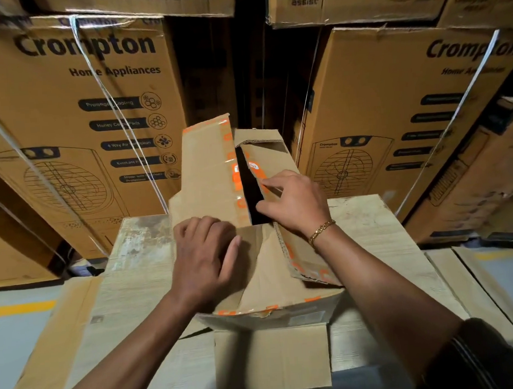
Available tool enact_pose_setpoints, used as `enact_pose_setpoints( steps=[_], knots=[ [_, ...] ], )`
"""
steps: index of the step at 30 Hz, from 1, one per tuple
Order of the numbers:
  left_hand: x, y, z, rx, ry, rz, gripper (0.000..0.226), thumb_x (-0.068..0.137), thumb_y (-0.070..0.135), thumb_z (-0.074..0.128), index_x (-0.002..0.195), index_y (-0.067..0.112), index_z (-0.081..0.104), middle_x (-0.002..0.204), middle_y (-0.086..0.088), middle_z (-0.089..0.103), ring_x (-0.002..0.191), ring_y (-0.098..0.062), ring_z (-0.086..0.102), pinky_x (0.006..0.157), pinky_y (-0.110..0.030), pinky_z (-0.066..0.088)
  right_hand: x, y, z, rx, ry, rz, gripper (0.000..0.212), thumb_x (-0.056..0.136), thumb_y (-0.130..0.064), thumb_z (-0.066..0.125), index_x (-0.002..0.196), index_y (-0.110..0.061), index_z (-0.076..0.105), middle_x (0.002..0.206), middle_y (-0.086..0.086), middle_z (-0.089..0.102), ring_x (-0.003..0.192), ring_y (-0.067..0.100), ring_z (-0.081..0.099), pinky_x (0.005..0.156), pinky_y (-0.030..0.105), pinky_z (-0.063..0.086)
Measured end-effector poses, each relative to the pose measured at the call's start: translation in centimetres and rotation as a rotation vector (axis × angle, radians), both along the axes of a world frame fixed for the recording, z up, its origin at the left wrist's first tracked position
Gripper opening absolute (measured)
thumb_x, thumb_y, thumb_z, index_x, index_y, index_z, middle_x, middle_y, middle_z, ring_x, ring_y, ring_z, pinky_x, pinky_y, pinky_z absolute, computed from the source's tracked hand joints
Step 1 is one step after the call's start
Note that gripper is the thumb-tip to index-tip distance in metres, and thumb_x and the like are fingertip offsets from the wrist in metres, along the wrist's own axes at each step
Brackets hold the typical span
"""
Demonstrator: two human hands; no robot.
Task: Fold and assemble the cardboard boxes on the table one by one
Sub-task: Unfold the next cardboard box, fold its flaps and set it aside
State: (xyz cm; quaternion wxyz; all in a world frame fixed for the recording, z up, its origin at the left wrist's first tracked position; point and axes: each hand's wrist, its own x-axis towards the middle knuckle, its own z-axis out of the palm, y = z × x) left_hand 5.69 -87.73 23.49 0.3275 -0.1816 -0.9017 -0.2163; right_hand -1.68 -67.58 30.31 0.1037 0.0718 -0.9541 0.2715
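Observation:
A brown cardboard box (268,317) with orange tape strips stands on the table in the centre of the head view, its top flaps half folded. My left hand (206,257) lies on the left flap (206,173) near its base, fingers bent over the edge of that flap. My right hand (294,201) holds the inner edge of the right flap (272,154), thumb reaching into the dark gap between the two flaps. A near flap (271,361) hangs down toward me.
The box stands on flattened cardboard sheets (133,262) that cover the table. Tall printed appliance cartons (73,115) bound with white straps stack close behind, left and right (394,110). Grey floor with a yellow line (19,308) shows at the left.

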Motion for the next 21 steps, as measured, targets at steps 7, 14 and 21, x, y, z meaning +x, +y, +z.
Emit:
enact_pose_setpoints(
  steps=[7,14,21],
  knots=[
    [3.0,-2.5,0.7,0.081,0.228,0.052,0.025,0.099,0.039,0.052,0.103,0.015,0.057,0.096,-0.01,0.059,0.092,-0.026,0.046,0.084,-0.04,0.029,-1.3,-0.8,2.2,-0.131,0.019,-0.07,0.051,0.074,-0.051,0.066,0.124,-0.041,0.068,0.106,-0.016,0.063,0.091,0.011,0.054,0.065,0.026,0.046],
    [6.7,-2.0,1.4,0.148,0.304,0.068,0.03,0.105,0.045,0.044,0.103,0.017,0.054,0.103,-0.003,0.05,0.092,-0.026,0.046,0.082,-0.045,0.032,-1.6,0.5,3.6,-0.228,0.019,-0.108,0.056,0.064,-0.052,0.064,0.118,-0.04,0.072,0.117,-0.008,0.072,0.106,0.02,0.062,0.079,0.031,0.052],
    [12.4,-1.4,1.0,0.134,0.302,0.086,0.019,0.103,0.035,0.051,0.103,0.016,0.054,0.097,-0.001,0.054,0.086,-0.026,0.05,0.071,-0.053,0.035,-0.8,2.7,4.8,-0.259,-0.007,-0.056,0.058,0.066,-0.053,0.064,0.121,-0.036,0.071,0.115,-0.01,0.073,0.097,0.015,0.066,0.08,0.031,0.054]
  ],
)
